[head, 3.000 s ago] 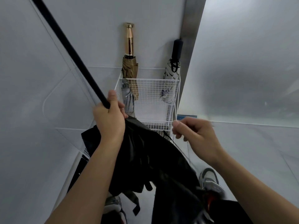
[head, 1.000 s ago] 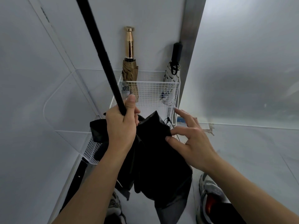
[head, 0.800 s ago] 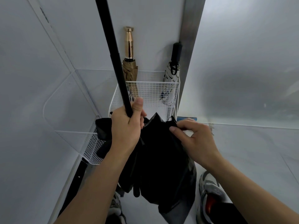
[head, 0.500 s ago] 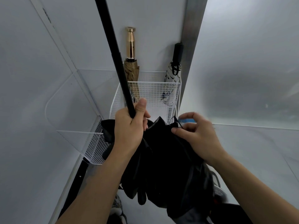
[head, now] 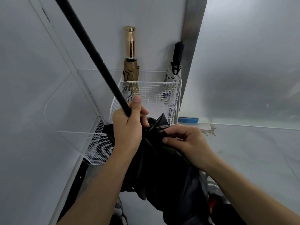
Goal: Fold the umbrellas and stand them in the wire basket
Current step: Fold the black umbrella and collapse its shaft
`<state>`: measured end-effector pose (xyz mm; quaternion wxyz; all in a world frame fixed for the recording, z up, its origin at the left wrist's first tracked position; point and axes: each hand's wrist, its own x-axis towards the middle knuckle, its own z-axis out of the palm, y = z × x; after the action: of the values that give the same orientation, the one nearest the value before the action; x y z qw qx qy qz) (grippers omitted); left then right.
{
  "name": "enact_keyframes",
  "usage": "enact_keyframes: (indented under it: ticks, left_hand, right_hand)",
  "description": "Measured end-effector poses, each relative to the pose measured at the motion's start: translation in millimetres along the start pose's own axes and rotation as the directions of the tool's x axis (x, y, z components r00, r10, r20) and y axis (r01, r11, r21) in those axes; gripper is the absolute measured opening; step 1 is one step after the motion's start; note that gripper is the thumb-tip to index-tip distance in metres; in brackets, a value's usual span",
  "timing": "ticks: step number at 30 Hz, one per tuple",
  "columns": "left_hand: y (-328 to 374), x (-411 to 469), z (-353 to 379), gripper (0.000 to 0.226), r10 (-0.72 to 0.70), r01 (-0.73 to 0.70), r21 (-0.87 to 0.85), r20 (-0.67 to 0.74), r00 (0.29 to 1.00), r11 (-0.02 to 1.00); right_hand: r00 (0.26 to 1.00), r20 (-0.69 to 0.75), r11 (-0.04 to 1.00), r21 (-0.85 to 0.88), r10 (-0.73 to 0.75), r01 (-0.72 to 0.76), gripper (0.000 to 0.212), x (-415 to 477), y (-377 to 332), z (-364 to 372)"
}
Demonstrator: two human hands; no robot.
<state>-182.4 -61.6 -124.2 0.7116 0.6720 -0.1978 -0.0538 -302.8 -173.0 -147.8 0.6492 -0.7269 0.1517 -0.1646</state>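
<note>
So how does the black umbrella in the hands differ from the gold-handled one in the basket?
Black umbrella: canopy loose and bunched; gold-handled umbrella: tan canopy gathered slim. The black umbrella is held outside the wire basket, left hand gripping its shaft, right hand pinching its fabric; the gold-handled umbrella stands inside, handle up. Black shaft tilts; gold handle is near upright. Neither is spread open.

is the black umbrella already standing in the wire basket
No, the black umbrella is held in front of the wire basket, the left hand gripping its shaft and the right hand pinching its canopy.
</note>
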Motion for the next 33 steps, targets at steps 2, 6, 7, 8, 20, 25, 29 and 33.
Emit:
enact_keyframes:
  ticks: [2, 6, 7, 8, 20, 25, 29, 33]
  left_hand:
    - [-0.3, -1.1, 1.5, 0.054, -0.009, 0.009, -0.017, -0.002, 1.000, 1.000]
    - [2.6, -5.6, 5.6, 0.050, -0.046, 0.046, -0.060, 0.000, 0.999, 0.997]
    - [3.9, -6.3, 6.1, 0.049, -0.049, 0.048, -0.068, 0.000, 0.999, 0.996]
    - [5.2, -6.6, 6.1, 0.048, -0.047, 0.047, -0.076, -0.001, 0.999, 0.996]
    - [11.2, 2.3, -6.8, 0.048, -0.032, 0.020, -0.143, -0.081, 0.996, 0.989]
    - [8.6, -2.0, -1.3, 0.050, -0.069, 0.074, -0.165, 0.037, 0.997, 0.984]
    - [4.0, -3.4, 2.9, 0.051, -0.095, 0.106, -0.137, 0.085, 0.992, 0.985]
    - [2.4, -4.2, 3.5, 0.052, -0.103, 0.108, -0.092, 0.059, 0.993, 0.990]
  right_hand:
    - [0.998, -0.045, 0.996, -0.080, -0.039, 0.035, 0.025, -0.2, 5.3, 6.6]
    - [0.990, -0.112, 0.988, -0.137, -0.090, 0.074, 0.023, -0.4, 7.3, 13.1]
    - [0.989, -0.116, 0.987, -0.143, -0.087, 0.069, 0.021, -0.2, 6.3, 13.8]
    - [0.990, -0.120, 0.987, -0.151, -0.077, 0.058, 0.020, 0.4, 5.9, 14.3]
    - [0.998, -0.058, 0.999, 0.010, 0.038, -0.037, 0.025, -2.4, 1.8, 5.4]
    - [0.965, -0.038, 0.819, -0.539, -0.259, 0.199, 0.023, -1.1, 10.9, 2.7]
    - [0.955, -0.191, 0.931, -0.330, -0.227, 0.155, 0.009, 1.2, 2.1, 3.2]
    - [0.970, -0.239, 0.988, -0.152, -0.043, 0.006, 0.013, 3.4, -5.7, 0.3]
